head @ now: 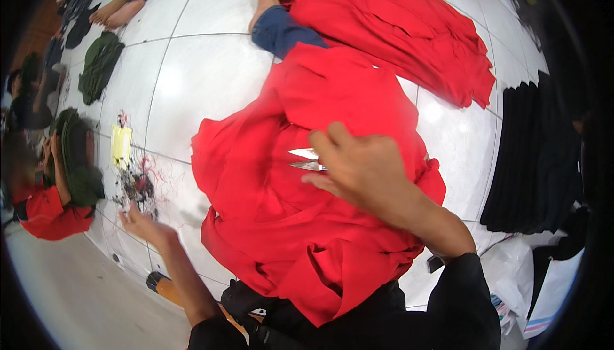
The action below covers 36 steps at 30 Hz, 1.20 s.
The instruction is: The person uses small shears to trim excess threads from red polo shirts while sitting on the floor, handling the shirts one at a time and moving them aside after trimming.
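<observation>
A red cloth garment (249, 158) lies bunched across my lap. Above its middle, my right hand (362, 165) grips small thread snips (307, 159), whose two blades point left and stand apart. Out to the left, my left hand (146, 225) is held over the floor beside a heap of thread scraps (137, 184). Its fingers are partly curled, and whether anything thin is between them cannot be made out. Part of the snips is hidden inside my right hand.
More red garments (383, 19) are spread on the tiled floor (206, 67) ahead. A black folded stack (527, 158) and a white plastic bag (511, 268) lie to the right. Leftward are a yellow packet (121, 146), dark green cloth (100, 67) and a seated person in red (55, 211).
</observation>
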### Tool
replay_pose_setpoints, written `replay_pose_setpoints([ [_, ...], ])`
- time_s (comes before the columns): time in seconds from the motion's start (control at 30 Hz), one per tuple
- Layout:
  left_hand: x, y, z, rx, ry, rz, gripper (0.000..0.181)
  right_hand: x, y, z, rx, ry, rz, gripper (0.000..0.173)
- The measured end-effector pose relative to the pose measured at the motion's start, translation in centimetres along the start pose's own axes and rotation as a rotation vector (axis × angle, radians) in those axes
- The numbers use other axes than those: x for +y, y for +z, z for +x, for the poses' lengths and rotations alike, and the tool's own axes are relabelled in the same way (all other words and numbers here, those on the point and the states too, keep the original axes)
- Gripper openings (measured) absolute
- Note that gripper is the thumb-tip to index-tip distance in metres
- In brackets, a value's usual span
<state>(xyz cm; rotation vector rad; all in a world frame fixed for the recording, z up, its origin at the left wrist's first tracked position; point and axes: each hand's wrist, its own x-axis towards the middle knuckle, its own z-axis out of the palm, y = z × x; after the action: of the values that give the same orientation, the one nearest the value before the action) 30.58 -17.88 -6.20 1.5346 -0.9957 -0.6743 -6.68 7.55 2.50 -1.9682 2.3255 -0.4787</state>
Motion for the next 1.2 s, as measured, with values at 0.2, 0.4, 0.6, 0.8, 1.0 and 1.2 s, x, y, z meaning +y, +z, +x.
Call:
replay_pose_setpoints([
  [0.2, 6.6, 5.9, -12.6, -0.897, 0.736, 0.348, 0.052, -0.5, 3.0, -0.6, -0.035, 0.017, -0.408, 0.032],
  [0.4, 6.3, 5.1, -12.6, -1.211, 0.571, 0.642, 0.042, 0.8, -3.6, -4.5, 0.518, 0.356, 0.09, 0.026],
  [0.6, 13.3, 9.2, -9.8, -1.462, -0.011, 0.021, 0.023, 2.8, -5.5, -4.7, 0.562, 0.603, 0.666, 0.021],
  [0.8, 9.9, 15.8, -14.8, -1.47, 0.083, -0.234, 0.046, 3.5, 0.1, 3.0, 0.409, 0.349, 0.692, 0.028],
  [1.0, 3.8, 11.6, -16.9, -1.557, -0.306, -0.153, 0.03, -0.9, 1.8, -1.9, 0.187, 0.286, 0.18, 0.032],
  [1.2, 4.0, 13.1, -18.6, -1.616, -0.058, -0.082, 0.037, -3.4, 6.1, -1.7, -0.151, 0.466, -0.13, 0.037],
])
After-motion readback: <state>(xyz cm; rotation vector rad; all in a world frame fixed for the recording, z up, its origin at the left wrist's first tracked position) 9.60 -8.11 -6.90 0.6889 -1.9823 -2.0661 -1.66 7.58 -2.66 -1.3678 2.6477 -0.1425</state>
